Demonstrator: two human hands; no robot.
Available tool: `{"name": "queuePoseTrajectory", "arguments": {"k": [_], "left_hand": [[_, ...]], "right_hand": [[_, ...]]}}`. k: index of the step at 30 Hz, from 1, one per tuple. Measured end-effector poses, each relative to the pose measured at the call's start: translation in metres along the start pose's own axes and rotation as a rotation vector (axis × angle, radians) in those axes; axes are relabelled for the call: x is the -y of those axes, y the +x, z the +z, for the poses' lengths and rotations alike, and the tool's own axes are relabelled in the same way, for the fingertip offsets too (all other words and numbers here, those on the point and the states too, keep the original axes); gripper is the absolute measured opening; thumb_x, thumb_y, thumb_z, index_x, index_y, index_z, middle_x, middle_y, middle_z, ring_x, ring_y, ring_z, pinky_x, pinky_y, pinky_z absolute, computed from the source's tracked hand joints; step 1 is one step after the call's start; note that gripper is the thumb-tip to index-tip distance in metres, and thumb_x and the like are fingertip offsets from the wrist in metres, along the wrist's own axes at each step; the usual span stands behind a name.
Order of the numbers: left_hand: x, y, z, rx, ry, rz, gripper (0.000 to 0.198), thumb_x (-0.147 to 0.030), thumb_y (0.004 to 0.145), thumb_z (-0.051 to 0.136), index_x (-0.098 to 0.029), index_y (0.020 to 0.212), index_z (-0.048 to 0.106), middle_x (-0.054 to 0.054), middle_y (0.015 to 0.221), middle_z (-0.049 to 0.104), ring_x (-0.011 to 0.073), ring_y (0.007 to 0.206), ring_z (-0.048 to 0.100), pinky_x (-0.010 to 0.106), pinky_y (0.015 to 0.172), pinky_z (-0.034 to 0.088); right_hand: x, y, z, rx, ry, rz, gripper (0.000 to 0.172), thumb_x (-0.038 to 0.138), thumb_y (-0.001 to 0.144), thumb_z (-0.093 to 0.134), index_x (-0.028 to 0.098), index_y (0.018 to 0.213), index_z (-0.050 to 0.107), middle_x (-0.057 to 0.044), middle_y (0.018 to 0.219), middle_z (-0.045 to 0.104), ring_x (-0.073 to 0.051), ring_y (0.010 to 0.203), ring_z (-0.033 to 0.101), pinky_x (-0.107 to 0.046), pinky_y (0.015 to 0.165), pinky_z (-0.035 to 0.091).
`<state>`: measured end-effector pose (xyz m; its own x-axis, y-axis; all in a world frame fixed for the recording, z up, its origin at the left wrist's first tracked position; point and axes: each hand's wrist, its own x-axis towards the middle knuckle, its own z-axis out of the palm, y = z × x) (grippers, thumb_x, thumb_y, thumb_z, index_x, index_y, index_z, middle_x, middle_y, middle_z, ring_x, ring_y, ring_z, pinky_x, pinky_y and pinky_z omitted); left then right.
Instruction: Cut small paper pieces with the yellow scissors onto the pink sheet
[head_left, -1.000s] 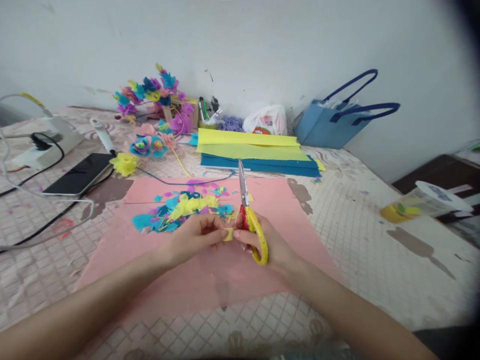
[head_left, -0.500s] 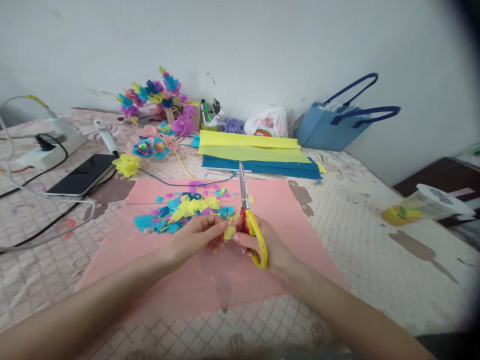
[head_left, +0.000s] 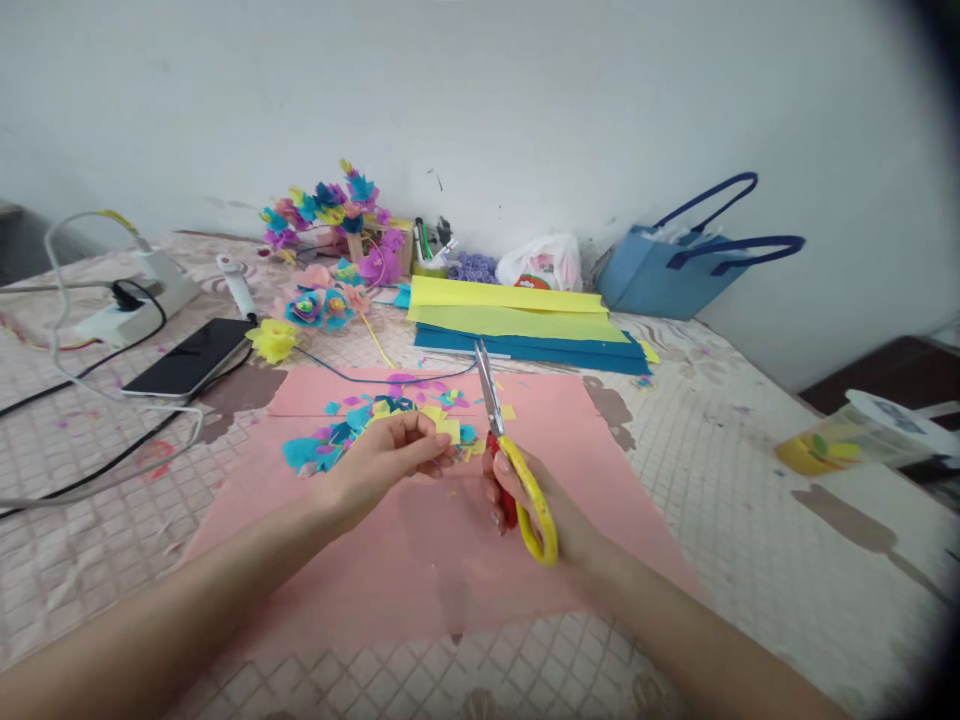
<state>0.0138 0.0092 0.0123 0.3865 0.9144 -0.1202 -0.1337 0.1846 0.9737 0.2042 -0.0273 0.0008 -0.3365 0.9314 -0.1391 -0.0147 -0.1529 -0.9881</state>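
Head view: near the centre of the frame, a small yellow paper piece (head_left: 450,430) is pinched by the left hand (head_left: 401,445) between thumb and forefinger, with the other fingers curled loosely beneath. Just right of centre, the scissors (head_left: 514,450) are gripped by the right hand (head_left: 566,505), its fingers closed about the red and yellow handles; the blades are pointed toward the top of the frame and are parted only slightly at the tips. The two hands are held apart, above a pink sheet (head_left: 397,560) that is spread across the middle and lower middle of the frame. Left of centre, a heap of coloured scraps (head_left: 345,432) is partly hidden by the left hand. Above the scissors, yellow sheets (head_left: 510,318) are laid over blue sheets (head_left: 540,350). In the left part, a yellow paper flower (head_left: 274,341) is seen near the black-screened phone (head_left: 189,357), and more paper flowers (head_left: 322,305) are gathered at upper left of centre. A blue bag (head_left: 660,275) is stood at upper right; a clear cup (head_left: 847,440) is tipped at the right edge.
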Motion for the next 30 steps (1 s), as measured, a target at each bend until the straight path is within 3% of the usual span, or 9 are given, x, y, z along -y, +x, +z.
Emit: {"name": "queuePoseTrajectory", "arguments": {"k": [8,14,20,30], "left_hand": [[-0.011,0.005,-0.009,-0.176,-0.121,0.131,0.023,-0.026,0.071,0.074,-0.016,0.069,0.053,0.002,0.074,0.071,0.0168,0.079,0.068,0.028,0.075,0.052],[-0.014,0.004,-0.007,-0.191,-0.152,0.165,0.023,-0.026,0.070,0.075,-0.015,0.068,0.054,0.003,0.074,0.071,0.0190,0.082,0.070,0.029,0.076,0.053],[-0.014,0.004,-0.007,-0.174,-0.172,0.189,0.021,-0.025,0.071,0.074,-0.014,0.069,0.056,0.002,0.074,0.072,0.0153,0.077,0.069,0.026,0.074,0.054],[-0.013,0.004,-0.008,-0.153,-0.144,0.204,0.019,-0.025,0.073,0.073,-0.014,0.070,0.058,0.003,0.073,0.071,0.0143,0.073,0.068,0.027,0.073,0.055]], "right_hand": [[0.002,-0.006,0.001,-0.027,-0.438,-0.038,0.037,0.053,0.080,0.056,0.021,0.070,0.041,0.006,0.058,0.038,-0.008,0.046,0.036,-0.020,0.041,0.031],[0.007,-0.006,0.003,-0.040,-0.448,-0.023,0.035,0.048,0.076,0.061,0.021,0.068,0.040,0.005,0.059,0.037,-0.009,0.051,0.036,-0.021,0.043,0.031],[0.007,-0.007,0.005,-0.025,-0.480,-0.005,0.031,0.039,0.077,0.062,0.021,0.069,0.039,0.006,0.058,0.035,-0.009,0.050,0.033,-0.020,0.042,0.030],[0.008,-0.007,0.006,-0.035,-0.498,-0.007,0.034,0.043,0.076,0.061,0.022,0.066,0.036,0.006,0.057,0.034,-0.009,0.050,0.031,-0.019,0.041,0.028]]}}
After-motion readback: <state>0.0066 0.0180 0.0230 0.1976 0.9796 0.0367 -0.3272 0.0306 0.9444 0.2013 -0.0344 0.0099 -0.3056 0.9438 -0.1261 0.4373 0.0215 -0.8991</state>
